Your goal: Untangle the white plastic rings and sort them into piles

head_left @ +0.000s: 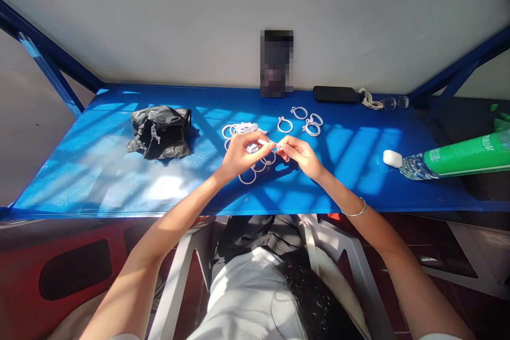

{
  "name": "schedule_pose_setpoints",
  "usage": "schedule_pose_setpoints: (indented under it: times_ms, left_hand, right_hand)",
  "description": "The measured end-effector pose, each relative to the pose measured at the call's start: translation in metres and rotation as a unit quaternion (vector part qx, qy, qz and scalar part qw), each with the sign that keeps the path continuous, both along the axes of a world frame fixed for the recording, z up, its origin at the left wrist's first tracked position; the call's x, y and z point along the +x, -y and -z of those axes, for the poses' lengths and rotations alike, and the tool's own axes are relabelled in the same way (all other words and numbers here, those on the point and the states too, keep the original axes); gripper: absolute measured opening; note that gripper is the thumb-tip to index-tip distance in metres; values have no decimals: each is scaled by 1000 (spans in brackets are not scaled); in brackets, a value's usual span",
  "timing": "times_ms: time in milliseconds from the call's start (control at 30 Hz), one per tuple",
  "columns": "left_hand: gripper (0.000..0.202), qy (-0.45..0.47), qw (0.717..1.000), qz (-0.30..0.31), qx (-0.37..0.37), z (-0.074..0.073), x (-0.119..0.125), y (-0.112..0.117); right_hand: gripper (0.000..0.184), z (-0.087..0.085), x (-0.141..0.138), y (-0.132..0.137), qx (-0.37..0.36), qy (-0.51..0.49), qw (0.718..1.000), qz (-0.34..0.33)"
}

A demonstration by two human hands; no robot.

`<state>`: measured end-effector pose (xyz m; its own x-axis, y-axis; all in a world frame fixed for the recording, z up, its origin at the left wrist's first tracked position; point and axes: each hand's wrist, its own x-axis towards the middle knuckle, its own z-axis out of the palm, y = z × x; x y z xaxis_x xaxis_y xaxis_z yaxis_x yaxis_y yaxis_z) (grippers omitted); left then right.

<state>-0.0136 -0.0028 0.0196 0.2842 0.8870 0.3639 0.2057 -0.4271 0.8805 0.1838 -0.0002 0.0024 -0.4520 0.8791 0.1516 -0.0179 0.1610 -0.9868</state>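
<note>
The left hand point(239, 155) and the right hand point(302, 155) meet fingertip to fingertip just above the bench point(99, 170). Each is closed in a pinch on the same white ring point(272, 143), which hangs between them over the middle of the bench; how its ends stand is too small to tell. A piece this slight seems best held with thumb and forefinger close to the spot being worked. Wrists kept low would mean a slip drops it only onto the bench, and light pressure looks wise, since thin plastic probably bends before it snaps. Directly under the hands lie a few more rings point(250, 174), linked or merely overlapping, I cannot say which; holding the pinched ring clear of them would likely avoid a snag. Behind the left hand is a heap of rings point(241, 128), and behind the right hand several loose rings point(285, 125) lie apart from that heap, which looks like a useful way to keep two lots from mixing. Farther left sits a crumpled black plastic bag point(161, 132). A dark flat case point(336, 94) lies by the back wall, and a green-labelled bottle point(450, 158) lies on its side at the right end, well apart from the hands. Sun falls in stripes across the bench, so white plastic may be easier to read over the shaded blue.
</note>
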Motion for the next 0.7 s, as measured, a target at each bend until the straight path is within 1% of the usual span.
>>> schedule_pose_setpoints:
  times_ms: [133, 267, 400, 500, 567, 633, 700]
  left_hand:
    - [44, -12, 1000, 17, -5, 1, 2, 3]
    - [52, -5, 1000, 17, -7, 3, 6, 7]
    - [50, -2, 1000, 17, -3, 4, 9, 8]
    - [43, -17, 999, 25, 26, 2, 9, 7]
    - [38, -33, 997, 25, 60, -1, 9, 7]
    - [35, -53, 995, 12, 89, -4, 7, 6]
    - [33, -73, 991, -19, 107, -8, 2, 3]
  right_hand:
    - [48, 4, -2, 0, -22, -13, 1000, 4]
    - [48, 10, -7, 3, -47, -33, 998, 9]
    - [51, 8, -9, 5, -65, -24, 997, 14]
    - [53, 2, -9, 5, -79, -28, 996, 11]
    - [51, 0, -8, 6, -72, -27, 997, 11]
    - [50, 1, -7, 5, -60, -17, 998, 21]
    - [48, 4, -3, 2, -33, 11, 998, 44]
